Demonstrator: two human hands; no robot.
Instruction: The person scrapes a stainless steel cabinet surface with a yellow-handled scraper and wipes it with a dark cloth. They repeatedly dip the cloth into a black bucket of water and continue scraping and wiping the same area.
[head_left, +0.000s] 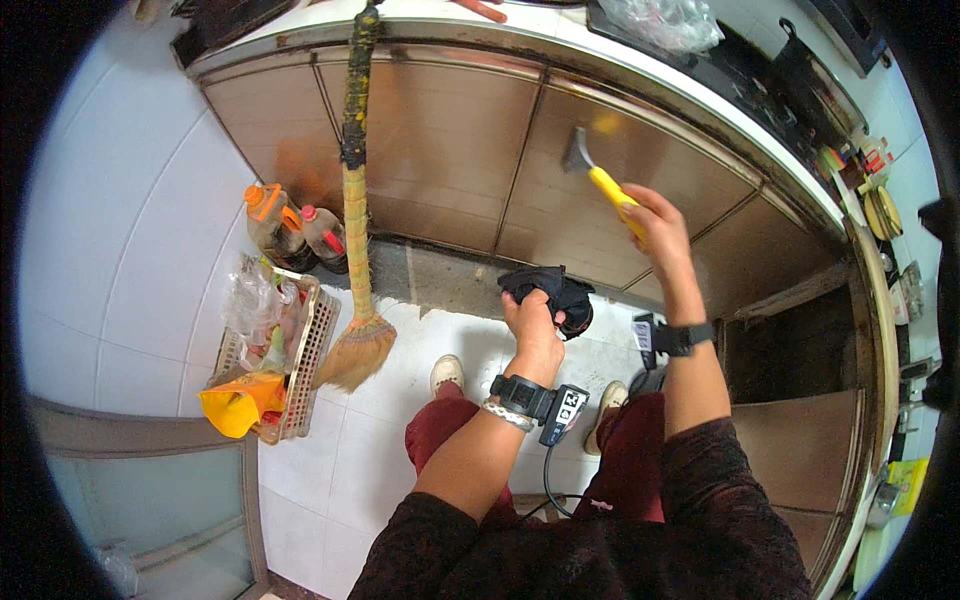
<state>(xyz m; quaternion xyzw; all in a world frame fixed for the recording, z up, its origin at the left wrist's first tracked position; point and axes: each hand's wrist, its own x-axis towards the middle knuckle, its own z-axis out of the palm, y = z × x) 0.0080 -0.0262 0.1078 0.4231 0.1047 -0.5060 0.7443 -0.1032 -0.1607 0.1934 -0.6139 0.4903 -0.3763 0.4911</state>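
My right hand (660, 229) is closed around the yellow handle of a scraper (616, 196). The scraper's grey metal head is close to a brown cabinet door (600, 217); whether it touches the door I cannot tell. Lower and to the left, my left hand (536, 330) grips a bunched black cloth or bag (559, 294) above the white tiled floor. Each wrist wears a black strap with a small device, and a cable runs from the left one.
A straw broom (358, 247) stands upright at left, before the cabinets. Beside it are plastic bottles (274, 225) and a plastic basket (311, 360) holding bags. Along the top runs the counter edge (720, 94), with a black pot (817, 82) at upper right. Below right, a cabinet compartment (787, 352) stands open.
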